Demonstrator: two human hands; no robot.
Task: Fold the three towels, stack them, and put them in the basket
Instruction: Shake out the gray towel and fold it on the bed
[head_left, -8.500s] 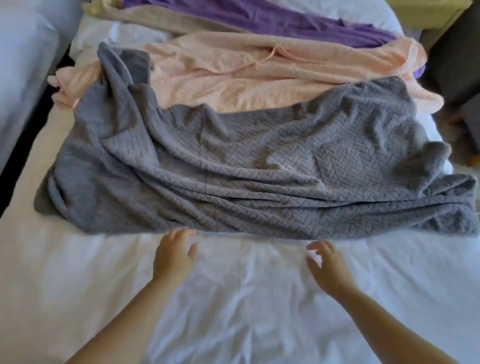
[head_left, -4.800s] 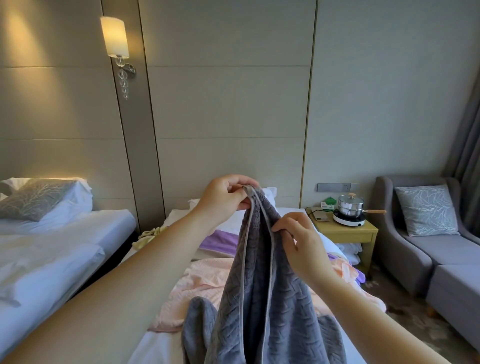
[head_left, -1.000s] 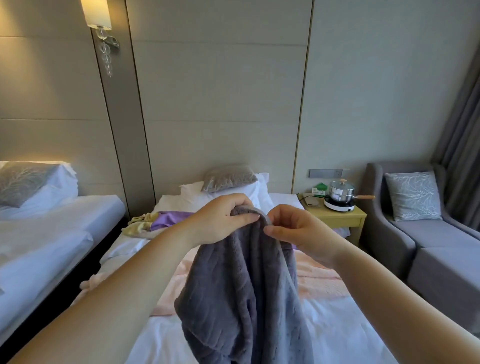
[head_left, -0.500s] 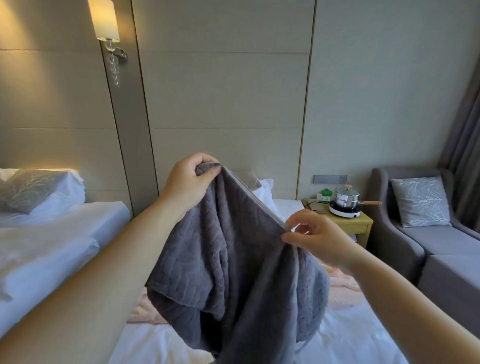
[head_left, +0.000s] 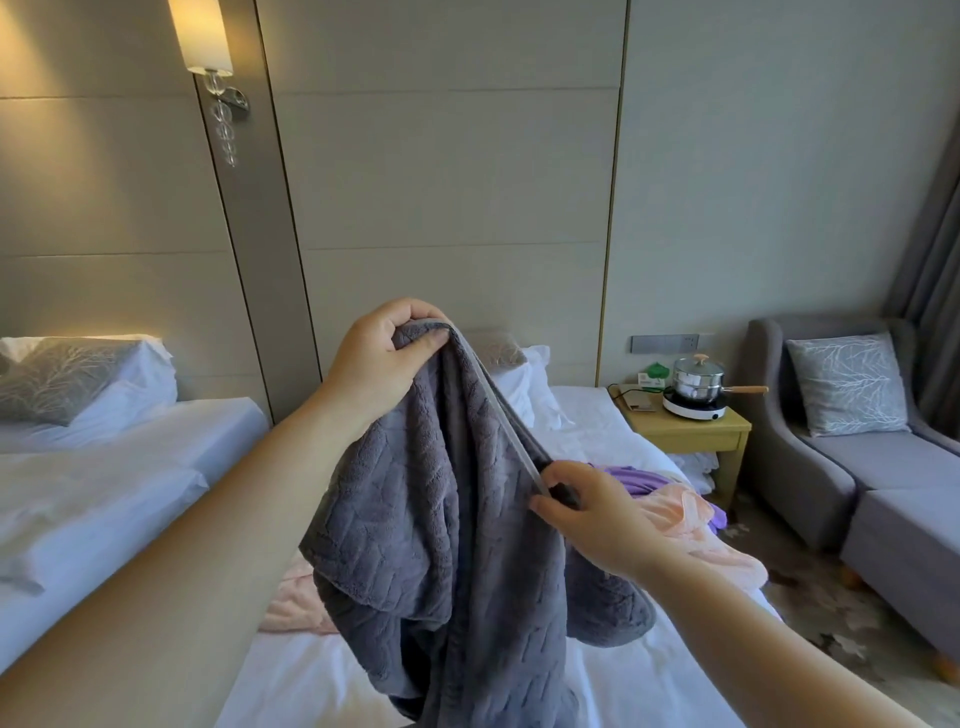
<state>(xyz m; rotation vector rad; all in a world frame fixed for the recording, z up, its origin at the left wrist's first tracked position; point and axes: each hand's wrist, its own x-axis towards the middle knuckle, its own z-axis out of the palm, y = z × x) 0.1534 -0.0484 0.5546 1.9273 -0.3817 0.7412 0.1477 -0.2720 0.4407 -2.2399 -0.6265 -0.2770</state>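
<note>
A grey textured towel (head_left: 447, 545) hangs in the air over the white bed (head_left: 597, 426). My left hand (head_left: 376, 358) grips its top corner, raised high. My right hand (head_left: 592, 514) pinches the towel's hemmed edge lower down and to the right, so the edge runs taut between both hands. The rest of the towel droops in loose folds. A peach towel (head_left: 696, 540) lies crumpled on the bed behind it, and a purple towel (head_left: 631, 478) shows just beyond that. No basket is in view.
A second bed (head_left: 104, 467) stands at the left. A wooden nightstand (head_left: 691, 431) with a steel pot (head_left: 698, 384) on a small cooker sits right of the bed. A grey sofa (head_left: 857, 467) with a cushion fills the right side.
My right hand has slid down along the towel's edge, away from my left hand, which stays raised. The towel has opened out between them.
</note>
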